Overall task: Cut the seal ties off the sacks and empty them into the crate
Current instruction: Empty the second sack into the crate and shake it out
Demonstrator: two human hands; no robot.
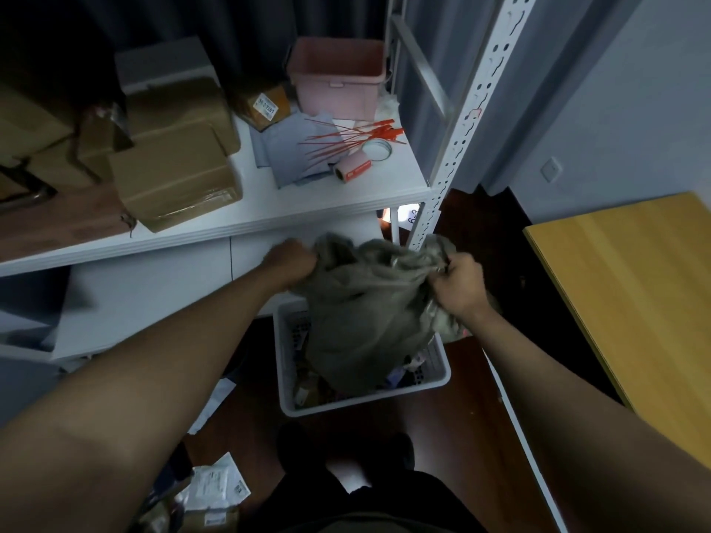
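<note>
Dim storeroom, dark wooden floor (pixel 461 436), white metal shelving (pixel 269 213) stacked with cardboard boxes (pixel 177 163), a pink bin (pixel 338 82), a bundle of red seal ties (pixel 354 138) and a roll of pink labels (pixel 352 171); yellow desk (pixel 635 302) off to the right. Emptying step in hand: grey-green sack (pixel 365 313) held upside down over the white crate (pixel 438 375) on the floor, its lower end hanging into the crate among parcels already lying there. Left hand (pixel 290 263) clenched on one upper corner of the cloth, right hand (pixel 459 282) bunched on the other, fingers (pixel 442 277) curled tight into the fabric. Sack slack and flat, probably near empty. Next, likely: a lift and shake to drop any last contents, keeping the mouth inside the crate rim, then the sack set aside.
</note>
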